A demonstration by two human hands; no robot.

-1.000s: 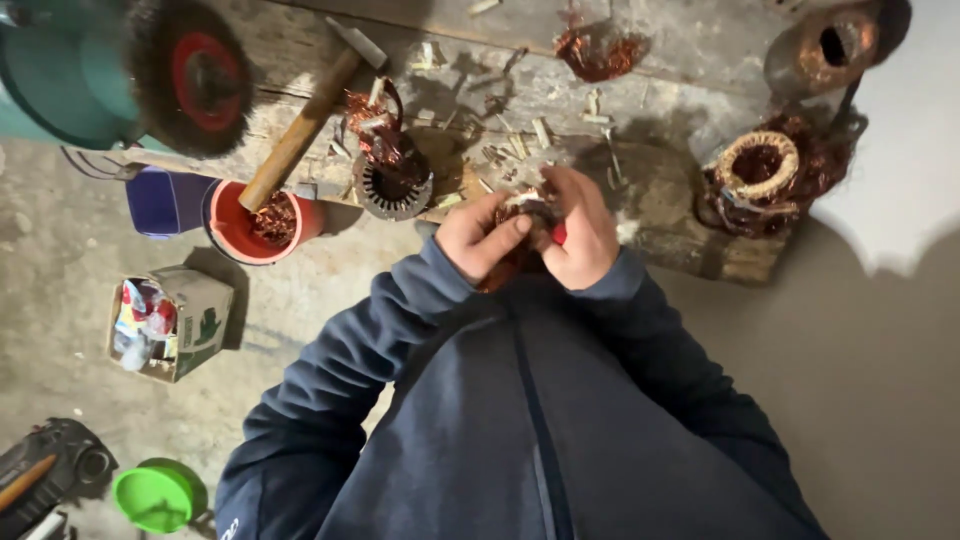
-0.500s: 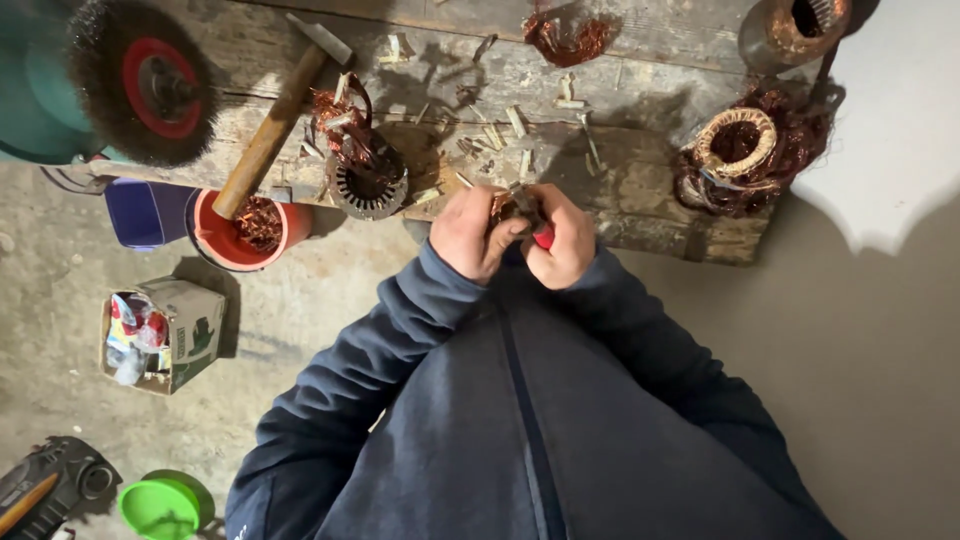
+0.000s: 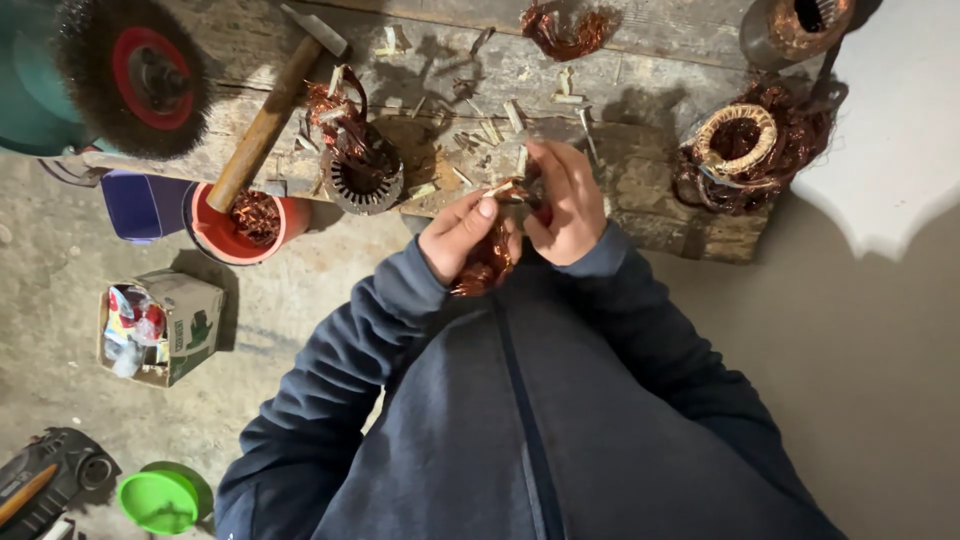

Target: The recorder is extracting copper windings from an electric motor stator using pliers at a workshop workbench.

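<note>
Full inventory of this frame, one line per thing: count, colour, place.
bench: 1, weathered wood, across top
wire wheel: 1, dark bristles, red hub, top left
hammer: 1, wooden handle, on bench, handle out over red tub
stator: 1, dark core with copper wire, bench middle
coil bundle: 1, copper, bench right
can: 1, rusty, top right
wire scrap: 1, copper, bench top
red tub: 1, holds copper wire, below bench edge
blue tub: 1, left of red tub
box: 1, cardboard, on floor at left
green lid: 1, bottom left
copper wire: 1 clump, in the hands
left hand: grips copper wire
right hand: pinches at the same clump
</note>
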